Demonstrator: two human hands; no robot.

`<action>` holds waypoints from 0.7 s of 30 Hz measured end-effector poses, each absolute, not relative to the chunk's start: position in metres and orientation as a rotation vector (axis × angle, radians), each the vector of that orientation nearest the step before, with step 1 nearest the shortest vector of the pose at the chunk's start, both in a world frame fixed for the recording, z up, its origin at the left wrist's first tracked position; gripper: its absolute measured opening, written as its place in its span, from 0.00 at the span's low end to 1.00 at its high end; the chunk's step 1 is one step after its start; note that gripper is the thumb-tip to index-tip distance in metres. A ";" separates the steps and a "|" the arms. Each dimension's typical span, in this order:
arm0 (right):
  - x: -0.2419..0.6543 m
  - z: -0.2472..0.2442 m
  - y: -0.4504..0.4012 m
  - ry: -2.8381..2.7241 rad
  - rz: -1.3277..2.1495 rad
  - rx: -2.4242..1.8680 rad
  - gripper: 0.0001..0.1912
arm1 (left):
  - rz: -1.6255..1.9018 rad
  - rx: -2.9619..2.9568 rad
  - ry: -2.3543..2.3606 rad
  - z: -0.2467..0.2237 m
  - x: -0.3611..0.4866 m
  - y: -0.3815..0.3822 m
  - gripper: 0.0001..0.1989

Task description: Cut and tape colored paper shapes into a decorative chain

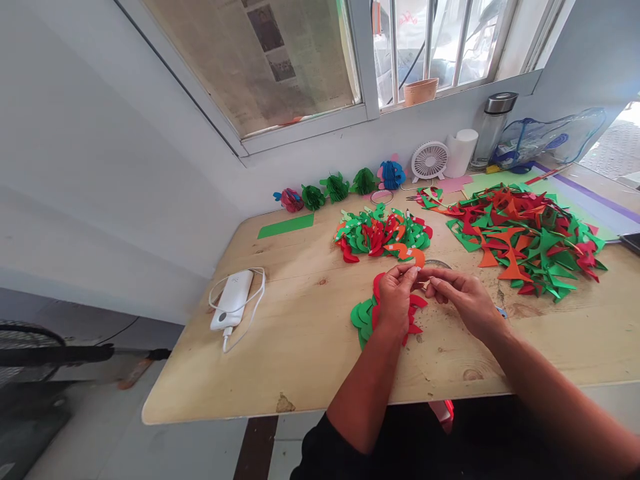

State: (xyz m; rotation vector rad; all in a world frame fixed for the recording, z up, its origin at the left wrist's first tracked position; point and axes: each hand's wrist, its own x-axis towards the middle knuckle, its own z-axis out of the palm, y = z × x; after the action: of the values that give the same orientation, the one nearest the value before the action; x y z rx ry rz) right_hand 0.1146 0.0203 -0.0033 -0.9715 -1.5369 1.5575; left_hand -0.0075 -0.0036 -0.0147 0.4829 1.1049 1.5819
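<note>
My left hand (pixel 395 293) is closed, thumb and fingers pinching an orange paper cutout (pixel 417 257) with small white patches on it. Close beside it, my right hand (pixel 463 297) has its thumb and forefinger pressed together near the left fingertips; whatever sits between them is too small to make out. Under and beside the left hand lie curved green paper cutouts (pixel 364 319) and red paper cutouts (pixel 416 312), partly covered by it. Just beyond the hands is a heap of green, red and orange cutouts (pixel 377 233), several bearing white patches.
Paper scraps (pixel 530 240) are heaped at the right. A white power bank (pixel 233 300) with its cable lies left. Honeycomb paper figures (pixel 335 188), a small white fan (pixel 430 160) and a glass bottle (pixel 490 130) line the wall. A green strip (pixel 286 227) lies nearby.
</note>
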 end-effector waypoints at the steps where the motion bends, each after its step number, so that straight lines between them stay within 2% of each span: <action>1: 0.114 -0.003 0.020 -1.536 1.562 -0.969 0.19 | 1.586 0.490 1.102 -0.015 -0.008 -0.004 0.13; 10: 0.114 -0.002 0.020 -1.538 1.585 -0.980 0.19 | 1.614 0.494 1.121 -0.015 -0.007 -0.003 0.11; 21: 0.114 -0.002 0.020 -1.555 1.587 -0.981 0.19 | 1.580 0.505 1.128 -0.016 -0.008 -0.003 0.15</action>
State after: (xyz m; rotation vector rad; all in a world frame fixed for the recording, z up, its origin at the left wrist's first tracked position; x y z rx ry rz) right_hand 0.1141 0.0201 -0.0023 -0.9806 -1.5549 1.5870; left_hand -0.0082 -0.0034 -0.0160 0.5054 1.1281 1.5802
